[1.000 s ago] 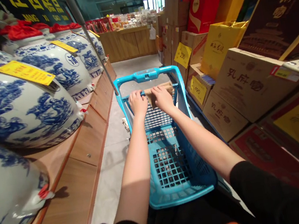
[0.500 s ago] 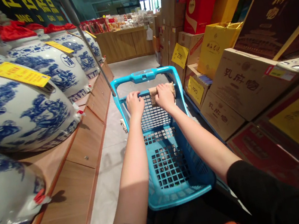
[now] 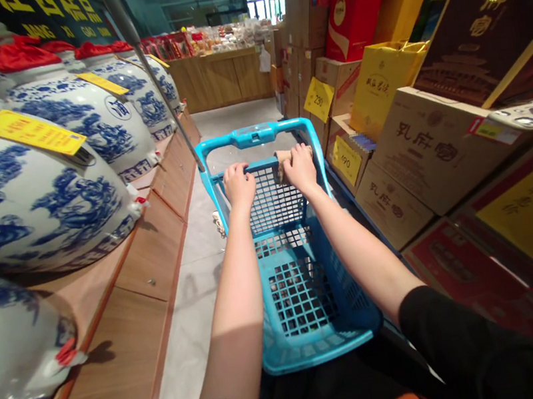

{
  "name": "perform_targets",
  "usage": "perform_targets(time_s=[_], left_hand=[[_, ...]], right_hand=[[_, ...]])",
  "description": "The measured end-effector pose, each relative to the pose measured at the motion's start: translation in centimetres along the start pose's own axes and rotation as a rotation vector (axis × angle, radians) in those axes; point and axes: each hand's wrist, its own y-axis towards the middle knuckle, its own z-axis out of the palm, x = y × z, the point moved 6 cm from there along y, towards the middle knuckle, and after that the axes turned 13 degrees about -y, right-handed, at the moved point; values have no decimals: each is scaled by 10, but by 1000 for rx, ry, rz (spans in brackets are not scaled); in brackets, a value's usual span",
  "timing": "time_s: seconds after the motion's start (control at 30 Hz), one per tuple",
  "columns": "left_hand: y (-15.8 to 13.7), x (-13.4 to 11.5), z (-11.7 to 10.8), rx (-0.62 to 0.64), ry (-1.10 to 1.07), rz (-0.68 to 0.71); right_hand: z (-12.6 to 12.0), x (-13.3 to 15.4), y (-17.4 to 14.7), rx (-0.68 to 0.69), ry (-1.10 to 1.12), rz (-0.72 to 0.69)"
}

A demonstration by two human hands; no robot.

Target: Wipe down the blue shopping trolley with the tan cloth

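A blue plastic shopping basket [image 3: 316, 353] with grid walls stands in front of my body. My left hand [image 3: 240, 187] is closed over its far rim, towards the left corner. At the right end of that same rim, my right hand [image 3: 301, 168] presses a brown cloth [image 3: 281, 158] against the plastic. Most of the cloth is hidden under the fingers. Just beyond both hands is the raised blue handle [image 3: 256, 135]. Only the grid floor shows inside the basket.
Large blue-and-white jars [image 3: 37, 188] line a wooden shelf [image 3: 140, 266] on the left. Cartons [image 3: 435, 146] and a yellow gift bag [image 3: 382, 83] are stacked on the right. A grey pole [image 3: 153, 76] rises at the basket's left. Ahead stands a wooden counter [image 3: 212, 80] with packaged goods.
My right hand has slid to the right along the rim with the brown cloth, which now shows less. My left hand keeps its place on the rim.
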Motion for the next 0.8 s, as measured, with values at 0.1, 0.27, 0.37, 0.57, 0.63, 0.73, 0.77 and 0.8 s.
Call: perform_targets(time_s=[0.1,0.27,0.37,0.57,0.63,0.73,0.77,0.8], left_hand=[[0,-1,0,3,2,-8],[0,-1,0,-1,0,-9],[0,-1,0,-8,-4,-8],[0,-3,0,5,10,-17],[-1,-3,-1,6,12,-15],[-1,-4,-1,7,17,-9],[-1,-4,-1,6,18,-7],[-1,-4,-1,5,18,-6]], right_hand=[[1,-3,-1,-8,-18,56],[5,0,-1,81,-75,43],[4,-3,2,59,-28,46],[-8,6,-6,-63,-10,-25],[-11,16,-10,-49,-42,-80],[-16,24,-11,-18,-63,-129],[-18,23,-10,-14,-66,-117],[-20,21,-9,-14,-69,-98]])
